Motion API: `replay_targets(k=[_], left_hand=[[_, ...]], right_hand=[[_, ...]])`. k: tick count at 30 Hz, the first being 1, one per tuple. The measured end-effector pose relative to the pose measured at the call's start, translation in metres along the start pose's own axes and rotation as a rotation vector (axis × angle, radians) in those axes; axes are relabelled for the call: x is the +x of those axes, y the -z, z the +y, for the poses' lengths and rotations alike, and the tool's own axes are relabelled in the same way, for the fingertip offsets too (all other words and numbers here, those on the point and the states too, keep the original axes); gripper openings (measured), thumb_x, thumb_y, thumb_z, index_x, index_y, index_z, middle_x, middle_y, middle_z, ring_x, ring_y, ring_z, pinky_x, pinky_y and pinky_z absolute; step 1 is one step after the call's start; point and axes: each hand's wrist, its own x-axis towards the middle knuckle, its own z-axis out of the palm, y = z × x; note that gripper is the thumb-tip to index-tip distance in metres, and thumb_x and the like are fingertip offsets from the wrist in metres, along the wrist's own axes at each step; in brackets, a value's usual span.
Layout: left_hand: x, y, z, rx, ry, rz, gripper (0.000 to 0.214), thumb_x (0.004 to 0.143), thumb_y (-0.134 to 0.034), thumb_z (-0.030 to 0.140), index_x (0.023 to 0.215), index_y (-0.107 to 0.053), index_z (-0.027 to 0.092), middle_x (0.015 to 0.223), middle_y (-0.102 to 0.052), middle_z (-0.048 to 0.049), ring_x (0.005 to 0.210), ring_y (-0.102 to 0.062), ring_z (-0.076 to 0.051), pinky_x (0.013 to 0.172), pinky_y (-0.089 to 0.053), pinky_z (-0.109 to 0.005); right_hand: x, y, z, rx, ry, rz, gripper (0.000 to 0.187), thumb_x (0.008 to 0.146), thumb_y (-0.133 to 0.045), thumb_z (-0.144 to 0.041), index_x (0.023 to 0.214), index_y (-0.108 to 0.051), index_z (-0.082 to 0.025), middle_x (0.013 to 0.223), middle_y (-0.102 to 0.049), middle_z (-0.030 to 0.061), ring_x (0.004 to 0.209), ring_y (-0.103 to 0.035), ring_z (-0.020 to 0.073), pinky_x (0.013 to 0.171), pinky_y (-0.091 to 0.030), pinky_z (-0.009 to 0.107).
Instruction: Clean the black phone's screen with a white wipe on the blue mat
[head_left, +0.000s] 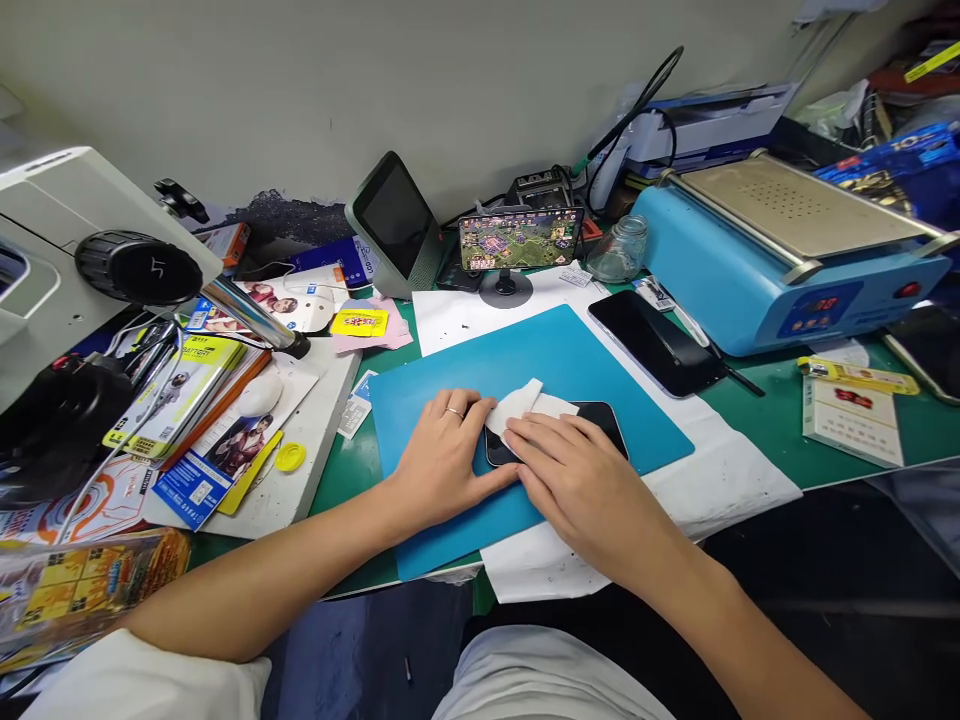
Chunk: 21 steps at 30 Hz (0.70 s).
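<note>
A black phone [600, 420] lies on the blue mat [540, 360] in front of me. A white cloth [525, 402] rests over its left end. My right hand [577, 485] lies flat on the cloth and phone, fingers stretched and pressed onto the cloth. My left hand [442, 455], a ring on one finger, rests on the mat against the phone's left edge, thumb at its near corner, fingers laid flat and touching the cloth.
A second black phone [656, 345] lies right of the mat. Behind stand a blue heating machine [780, 250], a glass jar [619, 250], a phone on a stand [521, 240] and a small grey screen [394, 225]. A microscope [90, 260] and packets crowd the left.
</note>
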Motion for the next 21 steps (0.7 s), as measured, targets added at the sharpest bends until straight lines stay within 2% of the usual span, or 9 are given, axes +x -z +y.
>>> replay_targets(k=[6, 9, 12, 16, 19, 21], left_hand=[[0.001, 0.003, 0.001, -0.002, 0.010, -0.004, 0.066, 0.090, -0.065, 0.063, 0.136, -0.050, 0.017, 0.124, -0.056, -0.0143, 0.114, -0.054, -0.034, 0.097, -0.048, -0.052], [0.002, 0.003, 0.002, -0.004, 0.011, -0.004, 0.066, 0.089, -0.067, 0.062, 0.135, -0.051, 0.016, 0.123, -0.057, -0.0142, 0.114, -0.053, -0.034, 0.098, -0.048, -0.053], [0.002, 0.002, 0.003, -0.002, 0.011, 0.001, 0.067, 0.089, -0.067, 0.063, 0.133, -0.052, 0.014, 0.123, -0.057, -0.0149, 0.113, -0.054, -0.034, 0.096, -0.049, -0.051], [0.001, 0.001, 0.002, 0.006, 0.001, 0.013, 0.064, 0.091, -0.066, 0.061, 0.133, -0.052, 0.014, 0.123, -0.057, -0.0149, 0.112, -0.054, -0.033, 0.095, -0.049, -0.051], [0.001, 0.002, 0.001, 0.004, 0.002, 0.009, 0.063, 0.090, -0.066, 0.060, 0.133, -0.052, 0.016, 0.122, -0.058, -0.0142, 0.112, -0.054, -0.033, 0.096, -0.049, -0.052], [0.001, 0.003, 0.001, -0.004, 0.009, 0.000, 0.066, 0.089, -0.067, 0.062, 0.134, -0.052, 0.016, 0.123, -0.057, -0.0142, 0.113, -0.053, -0.033, 0.098, -0.048, -0.052]], right_hand=[[-0.041, 0.017, 0.023, -0.067, -0.074, 0.042, 0.032, 0.103, -0.045, -0.018, 0.128, -0.064, -0.014, 0.130, -0.070, 0.0102, 0.121, -0.063, 0.0235, 0.102, -0.043, 0.043], [-0.053, 0.021, 0.024, -0.104, -0.090, 0.045, 0.033, 0.102, -0.047, -0.020, 0.131, -0.062, -0.012, 0.129, -0.070, 0.0120, 0.121, -0.063, 0.0253, 0.102, -0.042, 0.044], [-0.041, 0.016, 0.013, -0.061, -0.040, 0.036, 0.032, 0.102, -0.046, -0.017, 0.129, -0.063, -0.012, 0.128, -0.071, 0.0108, 0.122, -0.062, 0.0247, 0.103, -0.041, 0.043], [-0.007, 0.001, 0.000, 0.030, 0.001, -0.023, 0.038, 0.101, -0.039, -0.012, 0.130, -0.063, -0.015, 0.136, -0.068, 0.0061, 0.129, -0.059, 0.0220, 0.108, -0.040, 0.042], [0.008, -0.003, 0.002, 0.022, -0.004, -0.050, 0.040, 0.101, -0.037, -0.011, 0.132, -0.062, -0.016, 0.138, -0.067, 0.0056, 0.130, -0.058, 0.0227, 0.111, -0.036, 0.046], [0.005, -0.002, 0.009, 0.000, -0.015, -0.056, 0.041, 0.100, -0.036, -0.010, 0.131, -0.062, -0.016, 0.138, -0.067, 0.0060, 0.129, -0.059, 0.0227, 0.111, -0.036, 0.047]])
